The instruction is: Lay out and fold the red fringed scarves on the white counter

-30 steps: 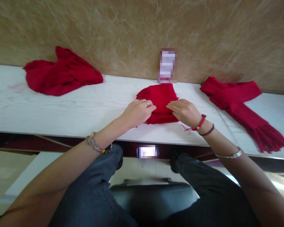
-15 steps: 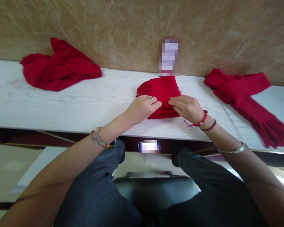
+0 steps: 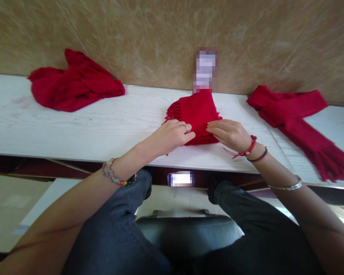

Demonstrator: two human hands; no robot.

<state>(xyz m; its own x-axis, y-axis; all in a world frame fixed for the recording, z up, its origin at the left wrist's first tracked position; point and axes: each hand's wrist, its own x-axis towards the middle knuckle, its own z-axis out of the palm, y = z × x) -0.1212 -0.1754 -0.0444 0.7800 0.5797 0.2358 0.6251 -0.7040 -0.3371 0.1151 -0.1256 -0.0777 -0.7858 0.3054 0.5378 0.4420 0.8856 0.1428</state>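
A folded red scarf (image 3: 199,110) with a fringe on its left edge lies in the middle of the white table (image 3: 103,126), close to the wall. My left hand (image 3: 172,135) pinches its near left edge, fingers closed on the cloth. From the other side my right hand (image 3: 229,133) grips the near right edge, fingers pressed on the fabric. Both hands rest on the table at the scarf's front.
A crumpled red scarf (image 3: 74,84) lies at the back left. Another red scarf (image 3: 292,110) with a fringed end stretches along the table's right side. A blurred card (image 3: 205,70) leans against the tan wall behind the folded scarf. My knees and a dark chair are below the table edge.
The folded scarf's far part has risen into a narrower, taller shape against the wall. My hands have shifted slightly nearer along its front edge.
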